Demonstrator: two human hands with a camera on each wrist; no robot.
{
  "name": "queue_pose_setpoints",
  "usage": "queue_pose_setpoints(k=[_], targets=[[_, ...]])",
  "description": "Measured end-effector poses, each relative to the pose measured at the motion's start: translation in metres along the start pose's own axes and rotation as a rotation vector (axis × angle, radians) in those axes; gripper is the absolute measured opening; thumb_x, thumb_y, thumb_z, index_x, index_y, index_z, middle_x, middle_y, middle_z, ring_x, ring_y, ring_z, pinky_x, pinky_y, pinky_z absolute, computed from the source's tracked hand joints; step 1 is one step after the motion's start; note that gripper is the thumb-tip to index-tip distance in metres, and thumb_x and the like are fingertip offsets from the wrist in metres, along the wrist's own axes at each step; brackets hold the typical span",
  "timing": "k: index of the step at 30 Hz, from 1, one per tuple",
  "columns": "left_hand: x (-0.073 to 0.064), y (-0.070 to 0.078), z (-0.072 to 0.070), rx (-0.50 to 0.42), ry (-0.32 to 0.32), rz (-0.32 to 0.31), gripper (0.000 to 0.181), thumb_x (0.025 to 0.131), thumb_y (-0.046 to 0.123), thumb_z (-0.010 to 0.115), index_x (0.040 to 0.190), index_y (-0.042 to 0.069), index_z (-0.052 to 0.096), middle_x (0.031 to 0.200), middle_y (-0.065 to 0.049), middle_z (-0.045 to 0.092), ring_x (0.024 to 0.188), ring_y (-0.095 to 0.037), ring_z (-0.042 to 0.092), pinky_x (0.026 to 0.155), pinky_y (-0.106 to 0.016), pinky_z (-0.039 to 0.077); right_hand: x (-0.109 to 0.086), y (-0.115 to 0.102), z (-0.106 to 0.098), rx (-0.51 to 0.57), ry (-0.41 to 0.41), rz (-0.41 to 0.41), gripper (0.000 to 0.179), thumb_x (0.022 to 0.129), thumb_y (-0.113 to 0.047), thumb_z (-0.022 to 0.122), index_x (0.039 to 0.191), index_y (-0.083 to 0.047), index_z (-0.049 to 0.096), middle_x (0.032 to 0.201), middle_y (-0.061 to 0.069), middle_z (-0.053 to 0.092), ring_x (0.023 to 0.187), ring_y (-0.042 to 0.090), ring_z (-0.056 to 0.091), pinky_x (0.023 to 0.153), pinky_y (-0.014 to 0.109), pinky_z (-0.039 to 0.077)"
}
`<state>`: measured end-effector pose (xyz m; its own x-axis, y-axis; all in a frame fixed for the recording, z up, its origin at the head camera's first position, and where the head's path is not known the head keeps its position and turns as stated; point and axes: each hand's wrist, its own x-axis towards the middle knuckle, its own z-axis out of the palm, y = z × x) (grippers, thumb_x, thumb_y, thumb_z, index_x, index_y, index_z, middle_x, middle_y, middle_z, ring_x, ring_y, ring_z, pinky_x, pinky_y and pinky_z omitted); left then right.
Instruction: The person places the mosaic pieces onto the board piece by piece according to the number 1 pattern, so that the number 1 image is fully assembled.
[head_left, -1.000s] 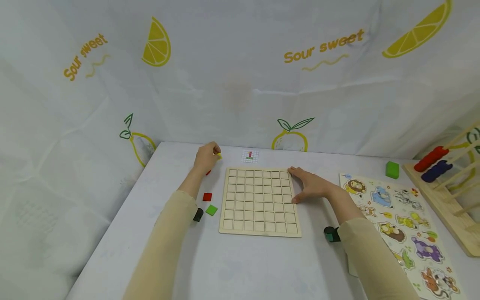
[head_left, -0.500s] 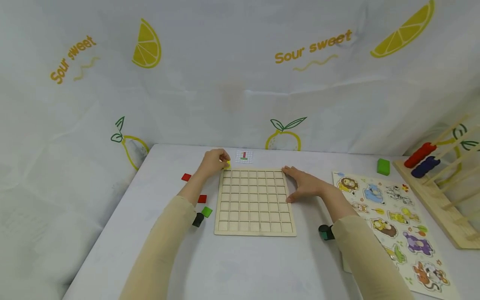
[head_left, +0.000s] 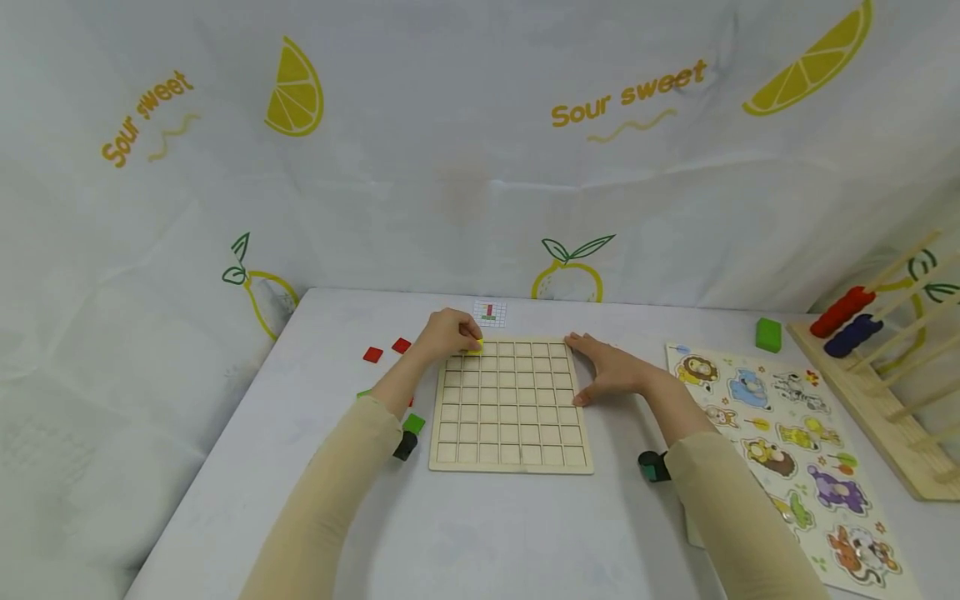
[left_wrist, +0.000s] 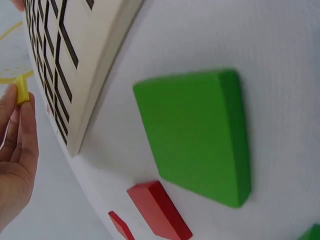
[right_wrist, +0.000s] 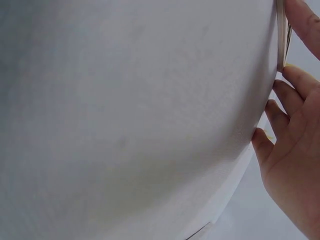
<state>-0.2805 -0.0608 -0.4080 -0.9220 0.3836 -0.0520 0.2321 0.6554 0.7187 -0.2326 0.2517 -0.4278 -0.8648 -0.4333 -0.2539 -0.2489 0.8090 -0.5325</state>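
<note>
My left hand [head_left: 447, 335] pinches a yellow tile [head_left: 475, 346] between thumb and fingers, over the far-left cells of a wooden grid board [head_left: 510, 392]. The left wrist view shows the yellow tile [left_wrist: 21, 90] at the fingertips, beyond the board's edge [left_wrist: 100, 65]. My right hand [head_left: 611, 367] rests along the board's right side, thumb and index finger spread against the rim. In the right wrist view that hand [right_wrist: 295, 130] has its fingertips on the tablecloth and at the board's corner [right_wrist: 281, 40]. A small card with a coloured grid pattern [head_left: 490, 314] lies behind the board.
Left of the board lie red tiles [head_left: 372, 354] and green tiles [head_left: 414, 424], some partly behind the left arm. On the right are an animal puzzle board [head_left: 765, 433], a green block [head_left: 768, 334] and a wooden rack with beads [head_left: 855, 333]. A printed cloth hangs behind.
My left hand has carried the yellow tile rightward from the table's far left onto the board's far-left area. The right hand stays at the board's right side. The head view has shifted slightly.
</note>
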Motion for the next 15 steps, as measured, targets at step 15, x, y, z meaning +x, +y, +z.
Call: queue_pose_setpoints(k=[15], targets=[[0.002, 0.008, 0.02, 0.031, -0.073, -0.039, 0.009, 0.086, 0.009, 0.075, 0.093, 0.003, 0.073, 0.091, -0.011, 0.073, 0.067, -0.011, 0.06, 0.061, -0.017, 0.048, 0.001, 0.0, 0.0, -0.001, 0.001, -0.005, 0.112, 0.071, -0.036, 0.085, 0.156, -0.003, 0.021, 0.165, 0.023, 0.015, 0.152, 0.048, 0.008, 0.119, 0.068, 0.013]])
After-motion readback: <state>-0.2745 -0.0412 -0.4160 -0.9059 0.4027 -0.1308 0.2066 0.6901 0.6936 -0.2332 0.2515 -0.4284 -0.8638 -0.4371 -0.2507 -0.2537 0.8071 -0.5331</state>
